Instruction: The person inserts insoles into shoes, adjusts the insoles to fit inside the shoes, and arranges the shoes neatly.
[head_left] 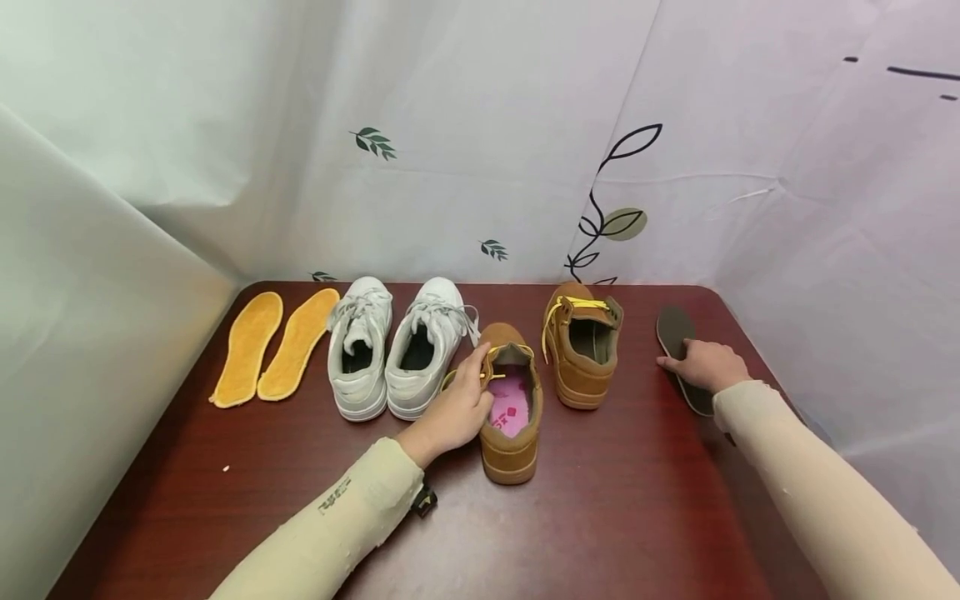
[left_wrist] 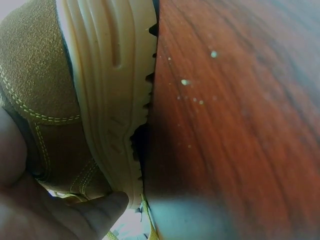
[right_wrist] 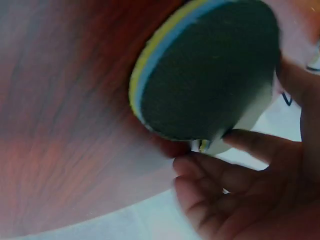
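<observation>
In the head view my left hand (head_left: 459, 408) grips the left side of a brown suede shoe (head_left: 510, 460) with yellow laces. A pink printed insole (head_left: 512, 407) lies inside that shoe. The left wrist view shows fingers against the shoe's side, just above its ridged tan sole (left_wrist: 112, 75). Over at the table's right side, my right hand (head_left: 708, 365) holds a dark grey insole (head_left: 677, 325) by its edges, thumb on the left. Its rounded end shows a yellow and blue layered rim in the right wrist view (right_wrist: 210, 75). The insole's underside is hidden.
A second brown shoe (head_left: 588, 379) stands right of the first. Two white sneakers (head_left: 360, 392) with laces stand left of my left hand. Beyond them lie two orange-yellow insoles (head_left: 247, 350). White curtains (head_left: 450, 125) enclose the back and sides of the dark red table (head_left: 600, 517).
</observation>
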